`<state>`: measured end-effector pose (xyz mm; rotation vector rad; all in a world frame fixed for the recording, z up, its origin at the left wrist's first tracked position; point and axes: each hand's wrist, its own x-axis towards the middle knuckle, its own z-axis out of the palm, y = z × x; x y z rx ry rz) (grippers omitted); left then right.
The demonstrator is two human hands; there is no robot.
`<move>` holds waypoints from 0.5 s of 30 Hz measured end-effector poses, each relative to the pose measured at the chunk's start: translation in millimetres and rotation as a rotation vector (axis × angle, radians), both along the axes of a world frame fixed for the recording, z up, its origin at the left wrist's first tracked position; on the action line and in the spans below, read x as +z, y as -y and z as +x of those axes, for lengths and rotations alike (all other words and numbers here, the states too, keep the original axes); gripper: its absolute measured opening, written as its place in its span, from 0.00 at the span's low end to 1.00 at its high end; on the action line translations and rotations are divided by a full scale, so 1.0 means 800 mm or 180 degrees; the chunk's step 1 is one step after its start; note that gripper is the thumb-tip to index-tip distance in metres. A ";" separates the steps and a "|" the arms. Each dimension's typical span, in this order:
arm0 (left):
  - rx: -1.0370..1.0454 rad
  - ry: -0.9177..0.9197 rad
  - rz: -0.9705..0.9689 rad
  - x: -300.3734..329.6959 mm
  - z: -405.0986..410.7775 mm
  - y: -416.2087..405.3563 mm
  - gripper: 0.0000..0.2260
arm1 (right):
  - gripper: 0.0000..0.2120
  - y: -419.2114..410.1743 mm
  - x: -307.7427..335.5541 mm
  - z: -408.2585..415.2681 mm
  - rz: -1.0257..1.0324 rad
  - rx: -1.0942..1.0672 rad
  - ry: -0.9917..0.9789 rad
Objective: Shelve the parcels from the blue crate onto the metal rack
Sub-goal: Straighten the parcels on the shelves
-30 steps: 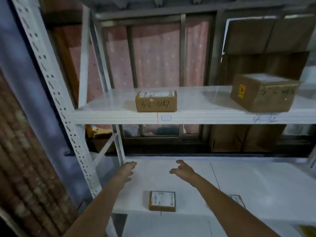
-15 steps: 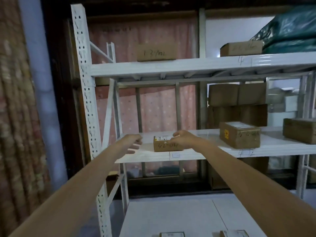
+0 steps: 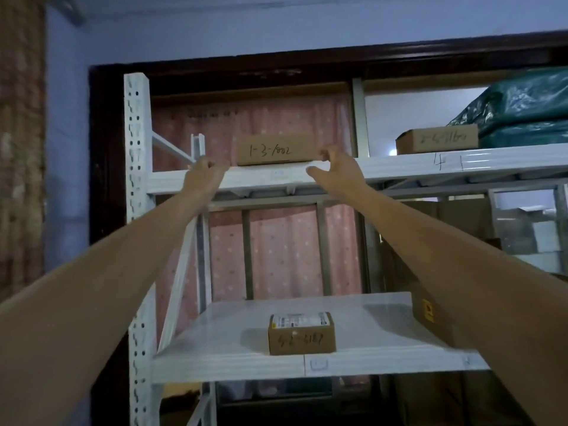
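A brown cardboard parcel with handwritten numbers lies on the top shelf of the white metal rack. Both my arms reach up to it. My left hand is at the shelf's front lip just left of the parcel, fingers bent, holding nothing. The fingertips of my right hand touch the parcel's lower right corner, and the thumb is spread apart below. A smaller labelled parcel sits on the middle shelf. The blue crate is out of view.
Another brown box and a green plastic bundle sit on the top shelf at right. A box with a yellow sticker is partly hidden behind my right arm. The perforated rack post stands at left, with a pink curtain behind.
My view has tilted up from the lower shelves to the top shelf. Both empty hands have risen from the middle shelf to the parcel on the top shelf.
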<state>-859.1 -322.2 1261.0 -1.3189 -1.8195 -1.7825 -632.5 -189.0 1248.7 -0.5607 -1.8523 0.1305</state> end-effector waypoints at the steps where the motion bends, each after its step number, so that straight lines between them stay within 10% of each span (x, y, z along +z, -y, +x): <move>1: 0.0121 -0.0068 0.0105 0.016 -0.004 -0.007 0.10 | 0.26 -0.013 0.012 -0.001 0.0069 -0.0036 -0.0064; 7: 0.0368 -0.0325 -0.0561 0.052 -0.049 -0.059 0.28 | 0.27 -0.084 0.055 -0.029 -0.0187 0.0023 -0.0013; 15: 0.1787 -0.1258 -0.0477 0.025 -0.067 -0.106 0.19 | 0.23 -0.109 0.036 -0.062 0.0555 -0.0561 -0.0561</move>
